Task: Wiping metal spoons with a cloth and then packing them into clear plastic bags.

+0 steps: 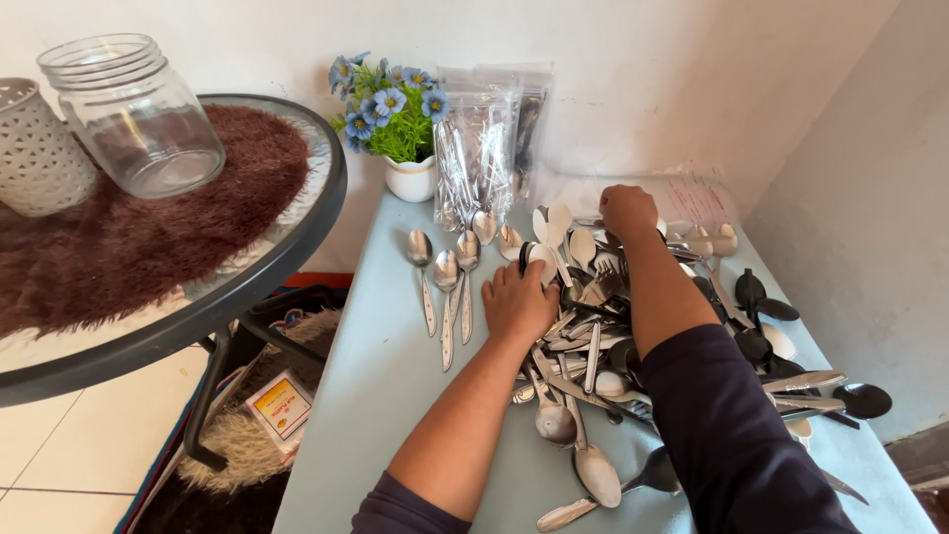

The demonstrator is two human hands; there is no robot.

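In the head view, a light blue table (395,396) carried a big, mixed heap of cutlery (613,366), metal spoons, forks and some black plastic spoons, spread over the middle and the right side up to the right edge. The left hand (517,300) lay flat on the left border of this heap, palm down and fingers (502,275) stretched close together, holding nothing; it seemed to press the loose pieces so that they did not slide. Just beside it, toward the left edge, a few metal spoons (445,277) lay apart from the heap in a small row, bowls pointing to the far edge, which looked like a sorted group. The right hand (628,211) reached over the heap to the far edge, its fingers curled into a fist near some white plastic spoons (554,225); whether it held something inside, I cannot tell. At the far edge stood clear bags of packed cutlery (489,148) against the wall, next to a small white pot of blue flowers (395,124). To the left, well apart, a round glass table (287,247) carried an empty glass jar (133,114) on a brown furry mat (148,227).
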